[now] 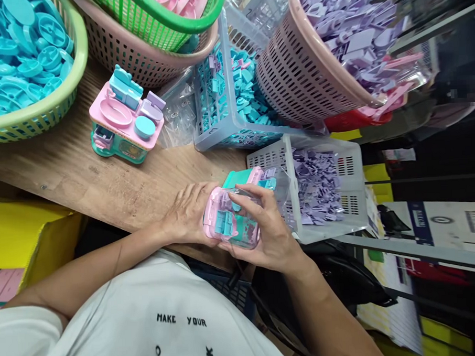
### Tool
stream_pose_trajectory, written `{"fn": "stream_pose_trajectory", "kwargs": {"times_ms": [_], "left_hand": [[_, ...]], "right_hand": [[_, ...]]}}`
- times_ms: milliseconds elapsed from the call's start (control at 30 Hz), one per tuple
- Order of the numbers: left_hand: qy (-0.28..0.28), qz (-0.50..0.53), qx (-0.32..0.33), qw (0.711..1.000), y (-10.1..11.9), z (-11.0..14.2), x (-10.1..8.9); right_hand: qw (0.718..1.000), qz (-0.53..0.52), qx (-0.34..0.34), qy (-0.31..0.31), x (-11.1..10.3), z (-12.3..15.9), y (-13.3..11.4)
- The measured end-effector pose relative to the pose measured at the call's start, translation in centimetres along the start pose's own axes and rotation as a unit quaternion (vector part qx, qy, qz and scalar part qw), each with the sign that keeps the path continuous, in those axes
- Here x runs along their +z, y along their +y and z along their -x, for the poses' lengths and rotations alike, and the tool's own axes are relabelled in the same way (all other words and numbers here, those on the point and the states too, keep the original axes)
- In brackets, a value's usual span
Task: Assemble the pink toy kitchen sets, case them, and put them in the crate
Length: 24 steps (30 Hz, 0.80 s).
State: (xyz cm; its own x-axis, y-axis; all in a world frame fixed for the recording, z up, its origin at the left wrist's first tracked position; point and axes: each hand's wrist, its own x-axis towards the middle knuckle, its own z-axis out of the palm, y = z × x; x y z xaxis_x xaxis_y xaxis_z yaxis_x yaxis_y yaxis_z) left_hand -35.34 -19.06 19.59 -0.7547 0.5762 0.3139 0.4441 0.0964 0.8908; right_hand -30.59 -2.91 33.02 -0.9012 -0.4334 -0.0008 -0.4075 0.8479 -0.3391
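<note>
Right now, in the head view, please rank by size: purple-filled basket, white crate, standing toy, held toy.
Purple-filled basket
White crate
Standing toy, held toy: order unsure; right hand partly covers the latter.

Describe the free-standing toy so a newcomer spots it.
On the wooden table, find the yellow-green basket of blue parts at upper left. Right of it stands a pink-topped, teal-based toy playset. Unlike the held toy in the right hand, it stands untouched, with a pink oval basin and round blue disc on top.
</note>
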Motion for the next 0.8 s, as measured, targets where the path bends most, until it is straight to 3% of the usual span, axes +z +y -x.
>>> {"fn": "stream_pose_trajectory", "kwargs": {"times_ms": [233, 800], "left_hand": [[-0.003, -0.004, -0.001, 1.0, 0.2, 0.0, -0.3], [0.011, 0.009, 0.022, 1.0, -0.2, 0.2, 0.1]], "right_hand": [[1.0, -0.019, -0.014, 0.007, -0.1, -0.1, 0.3], [0.993, 0.057, -0.001, -0.107, -2.1, -2.3, -0.8]]}}
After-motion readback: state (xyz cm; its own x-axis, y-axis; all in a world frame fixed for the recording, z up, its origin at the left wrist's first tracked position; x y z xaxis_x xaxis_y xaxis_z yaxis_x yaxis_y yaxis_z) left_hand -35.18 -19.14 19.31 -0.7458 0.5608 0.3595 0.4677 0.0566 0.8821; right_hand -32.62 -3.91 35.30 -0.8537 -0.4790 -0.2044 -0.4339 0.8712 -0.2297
